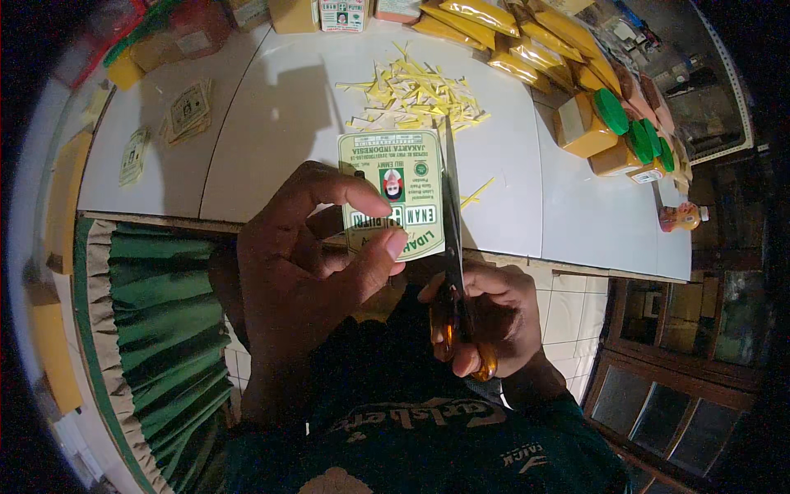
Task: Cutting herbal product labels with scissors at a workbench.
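Between thumb and fingers, my left hand (pixel 315 241) pinches a pale green printed paper label (pixel 426 179), which appears upside down to me. The label bears writing and a small portrait. My right hand (pixel 500 309) grips scissors (pixel 453 247) by their amber-coloured handles. Their blades point away from me along the label's right edge, nearly together. Beyond the label lies a heap of thin yellow and white paper offcuts (pixel 419 92) on the white tabletop (pixel 284 111). A few loose yellow strips (pixel 478 192) rest to the right of the blades.
More labels (pixel 188 111) lie in a small stack at left, with another pile (pixel 134 155) nearer the edge. Yellow powder-filled bags (pixel 531 43) and green-lidded jars (pixel 586 126) line the back right. A small bottle (pixel 682 216) lies far right. A green curtain (pixel 166 346) hangs below the table.
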Demonstrator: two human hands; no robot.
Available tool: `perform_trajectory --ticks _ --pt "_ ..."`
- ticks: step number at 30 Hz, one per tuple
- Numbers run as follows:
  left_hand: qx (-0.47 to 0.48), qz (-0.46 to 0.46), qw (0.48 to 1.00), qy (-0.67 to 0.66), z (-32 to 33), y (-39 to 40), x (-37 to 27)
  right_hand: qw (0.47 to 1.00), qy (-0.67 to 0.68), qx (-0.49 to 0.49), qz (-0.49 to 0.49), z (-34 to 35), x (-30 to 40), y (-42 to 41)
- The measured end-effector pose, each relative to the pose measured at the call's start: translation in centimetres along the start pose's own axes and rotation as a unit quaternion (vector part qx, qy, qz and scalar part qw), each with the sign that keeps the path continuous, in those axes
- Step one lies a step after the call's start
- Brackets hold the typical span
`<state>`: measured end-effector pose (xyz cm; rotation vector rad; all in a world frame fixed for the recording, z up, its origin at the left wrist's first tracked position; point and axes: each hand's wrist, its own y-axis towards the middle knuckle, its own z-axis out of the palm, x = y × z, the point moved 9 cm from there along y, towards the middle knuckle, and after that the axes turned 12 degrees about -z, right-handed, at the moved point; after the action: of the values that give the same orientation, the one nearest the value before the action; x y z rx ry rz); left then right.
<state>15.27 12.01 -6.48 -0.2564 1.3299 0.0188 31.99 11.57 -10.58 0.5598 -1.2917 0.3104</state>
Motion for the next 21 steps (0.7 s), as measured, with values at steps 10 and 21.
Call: perform_trajectory --ticks 10,21 --pt "-0.002 -0.003 1.000 -0.001 0.3 0.0 0.0 0.992 -0.050 0.077 -0.091 0.7 0.8 0.1" --pt "-0.002 -0.006 1.000 0.020 0.3 0.0 0.2 0.988 -0.081 0.117 -0.052 1.2 0.4 0.8"
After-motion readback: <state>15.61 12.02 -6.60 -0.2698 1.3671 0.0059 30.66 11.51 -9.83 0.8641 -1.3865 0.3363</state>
